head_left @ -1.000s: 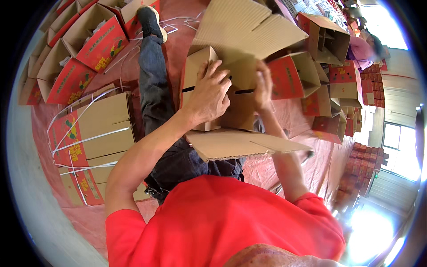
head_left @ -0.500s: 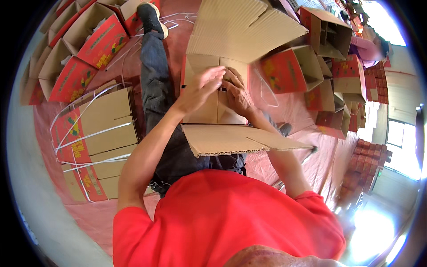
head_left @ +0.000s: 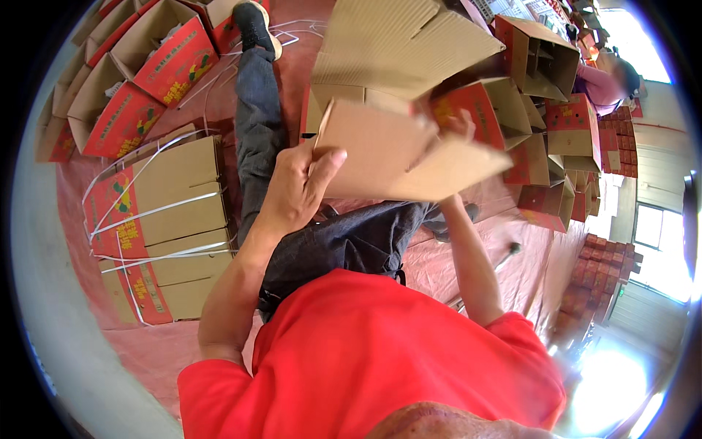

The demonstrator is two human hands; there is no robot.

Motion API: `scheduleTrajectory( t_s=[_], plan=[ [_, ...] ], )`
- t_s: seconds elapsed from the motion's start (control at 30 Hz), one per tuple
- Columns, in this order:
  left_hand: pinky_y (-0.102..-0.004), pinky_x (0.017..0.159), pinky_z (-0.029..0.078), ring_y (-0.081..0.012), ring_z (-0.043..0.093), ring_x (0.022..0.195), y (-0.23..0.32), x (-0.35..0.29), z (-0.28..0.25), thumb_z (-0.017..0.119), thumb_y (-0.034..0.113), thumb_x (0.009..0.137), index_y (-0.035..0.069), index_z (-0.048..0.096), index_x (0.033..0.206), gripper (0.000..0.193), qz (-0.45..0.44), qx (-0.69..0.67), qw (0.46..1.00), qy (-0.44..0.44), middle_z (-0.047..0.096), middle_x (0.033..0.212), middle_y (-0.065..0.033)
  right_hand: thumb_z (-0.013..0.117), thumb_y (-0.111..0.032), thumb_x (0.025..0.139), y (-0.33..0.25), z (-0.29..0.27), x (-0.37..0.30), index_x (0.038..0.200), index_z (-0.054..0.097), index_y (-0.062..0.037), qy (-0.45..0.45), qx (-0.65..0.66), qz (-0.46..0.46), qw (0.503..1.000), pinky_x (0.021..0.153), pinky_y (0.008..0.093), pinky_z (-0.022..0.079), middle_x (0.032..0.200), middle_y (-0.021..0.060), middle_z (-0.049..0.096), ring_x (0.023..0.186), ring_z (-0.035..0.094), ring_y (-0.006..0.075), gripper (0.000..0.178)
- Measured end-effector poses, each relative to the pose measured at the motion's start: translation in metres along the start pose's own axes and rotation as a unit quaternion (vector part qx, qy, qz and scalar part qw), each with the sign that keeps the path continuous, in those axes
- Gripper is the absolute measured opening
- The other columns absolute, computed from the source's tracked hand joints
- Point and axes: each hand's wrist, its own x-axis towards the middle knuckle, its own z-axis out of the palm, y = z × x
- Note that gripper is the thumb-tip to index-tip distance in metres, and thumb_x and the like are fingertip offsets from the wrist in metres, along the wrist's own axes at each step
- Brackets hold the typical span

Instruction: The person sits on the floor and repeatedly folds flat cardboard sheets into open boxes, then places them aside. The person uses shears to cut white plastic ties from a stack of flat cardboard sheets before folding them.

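Between my legs stands a cardboard box [head_left: 330,96] with tan inner flaps. Its near flap [head_left: 387,154] is raised and slanting upward over the box. My left hand [head_left: 296,186] grips the left edge of this flap, thumb on the upper face and fingers behind. On the right, my right hand [head_left: 461,126] is mostly hidden by the flap; only smeared fingers show past its far edge. The large far flap [head_left: 395,47], with a slit cut in it, leans away from me.
At left lies a strapped bundle of flat cartons [head_left: 183,194]. Open red cartons [head_left: 172,62] stand at far left, and more red cartons [head_left: 475,113] at right. My outstretched leg [head_left: 257,95] flanks the box. A person in pink [head_left: 599,88] is at far right.
Both hands have moved apart from the box's middle. The left has taken hold of the near flap, which has swung up and away from me. The right has moved rightward behind it.
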Motion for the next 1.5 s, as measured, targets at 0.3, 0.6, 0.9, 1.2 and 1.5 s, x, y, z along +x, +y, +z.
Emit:
scheduleTrajectory(
  t_s=[0.3,0.6,0.9,1.2,1.5],
  plan=[
    [-0.0364,0.106,0.048,-0.0198,0.062,0.121,-0.044,-0.009,0.006,0.057,0.022,0.111,-0.006,0.068,0.129,0.035,-0.092,-0.054,0.993,0.059,0.07,0.126,-0.0147,0.072,-0.011,0.086,-0.051,-0.033,-0.005,0.123,0.068,0.0032,-0.268,-0.281,-0.353,0.851,0.115,0.0572,0.048,0.147,0.0232,0.065,0.137,0.06,0.0464,0.04],
    [-0.0468,0.122,0.041,-0.0385,0.053,0.146,-0.06,-0.02,-0.031,0.059,0.005,0.081,0.0,0.067,0.14,0.059,0.204,0.351,0.905,-0.122,0.066,0.144,-0.0169,0.07,-0.001,0.082,-0.043,-0.039,-0.029,0.124,0.065,0.0064,-0.366,-0.222,-0.245,0.87,0.113,0.0502,0.053,0.147,0.0234,0.064,0.138,0.061,0.0455,0.042],
    [-0.0479,0.111,0.051,-0.0355,0.059,0.138,-0.066,-0.027,-0.032,0.073,0.005,0.083,-0.001,0.069,0.131,0.049,0.221,0.395,0.882,-0.131,0.069,0.139,-0.0144,0.07,-0.001,0.082,-0.049,-0.042,-0.044,0.125,0.064,0.0055,-0.383,-0.224,-0.236,0.865,0.112,0.0496,0.054,0.149,0.0237,0.062,0.14,0.059,0.0445,0.044],
    [-0.0491,0.11,0.051,-0.0358,0.061,0.136,-0.074,-0.025,-0.029,0.072,0.007,0.086,0.001,0.068,0.131,0.045,0.195,0.375,0.894,-0.148,0.071,0.136,-0.016,0.07,-0.003,0.085,-0.044,-0.038,-0.05,0.125,0.063,0.0036,-0.379,-0.18,-0.193,0.887,0.11,0.0484,0.055,0.146,0.0236,0.064,0.138,0.06,0.0449,0.04],
    [-0.0455,0.12,0.042,-0.0342,0.053,0.145,-0.092,0.027,-0.036,0.073,0.013,0.086,0.002,0.065,0.137,0.053,0.105,0.338,0.908,-0.223,0.068,0.142,-0.0163,0.076,-0.003,0.086,0.001,-0.027,-0.018,0.125,0.061,-0.0009,-0.388,-0.158,-0.087,0.904,0.102,0.044,0.059,0.142,0.0196,0.068,0.124,0.069,0.0419,0.042]
  ],
)
